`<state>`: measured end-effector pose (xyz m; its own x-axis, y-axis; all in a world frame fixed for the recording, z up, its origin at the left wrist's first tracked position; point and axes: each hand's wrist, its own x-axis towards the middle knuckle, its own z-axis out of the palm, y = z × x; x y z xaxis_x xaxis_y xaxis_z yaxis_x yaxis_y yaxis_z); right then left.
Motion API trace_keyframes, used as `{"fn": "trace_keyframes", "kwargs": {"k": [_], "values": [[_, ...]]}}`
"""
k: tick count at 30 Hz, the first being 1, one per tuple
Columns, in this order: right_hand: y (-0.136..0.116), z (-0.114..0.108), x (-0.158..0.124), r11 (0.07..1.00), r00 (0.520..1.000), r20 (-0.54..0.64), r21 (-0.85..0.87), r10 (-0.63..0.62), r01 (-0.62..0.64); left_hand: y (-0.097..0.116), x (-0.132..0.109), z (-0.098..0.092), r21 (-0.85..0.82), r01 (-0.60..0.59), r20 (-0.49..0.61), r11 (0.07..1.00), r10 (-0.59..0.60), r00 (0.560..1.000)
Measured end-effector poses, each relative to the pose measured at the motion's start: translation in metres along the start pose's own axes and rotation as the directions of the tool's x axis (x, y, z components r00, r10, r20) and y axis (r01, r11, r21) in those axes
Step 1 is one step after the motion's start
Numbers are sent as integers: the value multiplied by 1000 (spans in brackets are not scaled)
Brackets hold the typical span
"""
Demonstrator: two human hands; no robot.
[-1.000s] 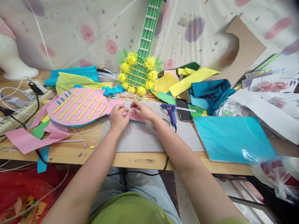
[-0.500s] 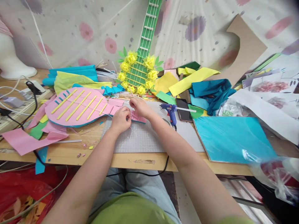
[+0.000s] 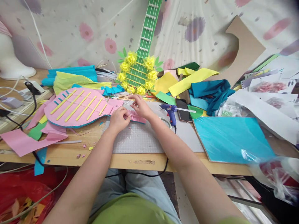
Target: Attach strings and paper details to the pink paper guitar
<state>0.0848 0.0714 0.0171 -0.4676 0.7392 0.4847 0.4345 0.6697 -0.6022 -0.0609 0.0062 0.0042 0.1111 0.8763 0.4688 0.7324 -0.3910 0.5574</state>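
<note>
A pink cardboard guitar with yellow strips across its body lies on the left of the table, its narrow neck reaching right over a grey cutting mat. Thin white string runs along the body to the neck, and a loose end dangles onto the mat. My left hand is closed at the neck, thumb and fingertips pinched on the string. Just right of it, my right hand is over the neck with its fingers apart; whether string touches its fingertips is too small to tell.
A blue glue gun with a white stick lies beside a phone and a tape roll. A green paper guitar with yellow flowers leans at the back. A blue sheet pack covers the right side.
My right hand's fingers have spread from a pinch and lifted slightly. My left hand remains pinched at the neck, shifted a little.
</note>
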Motion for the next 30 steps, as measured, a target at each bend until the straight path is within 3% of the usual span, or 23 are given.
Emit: {"fn": "trace_keyframes", "kwargs": {"k": [3,6,10,14,17,20,24,27,30], "values": [[-2,-11,-17,1000,999,-31,3,17,-17,2,1,-2,-15,65,-48,998,-66,997],[-7,-15,-33,992,996,64,-117,56,-48,4,1,-2,-29,81,-98,996,-83,992],[-16,-10,-43,953,991,118,-301,68,-30,3,1,0,-80,50,-122,996,-60,991],[-18,-2,-42,949,989,110,-311,94,-55,-3,2,3,-172,26,-140,985,-50,989],[-14,0,-39,970,986,64,-201,152,-136,-4,2,4,-277,-23,-155,961,-21,988],[-9,1,-34,959,958,42,27,282,-283,0,1,5,-355,-112,-143,928,64,988],[-7,2,-29,812,899,116,392,422,-432,8,-2,6,-340,-197,-124,920,164,979],[-8,2,-28,707,863,95,533,497,-466,10,-2,7,-332,-201,-132,921,166,977],[-9,2,-28,719,863,19,544,504,-432,9,-2,8,-335,-173,-134,926,135,982]]}}
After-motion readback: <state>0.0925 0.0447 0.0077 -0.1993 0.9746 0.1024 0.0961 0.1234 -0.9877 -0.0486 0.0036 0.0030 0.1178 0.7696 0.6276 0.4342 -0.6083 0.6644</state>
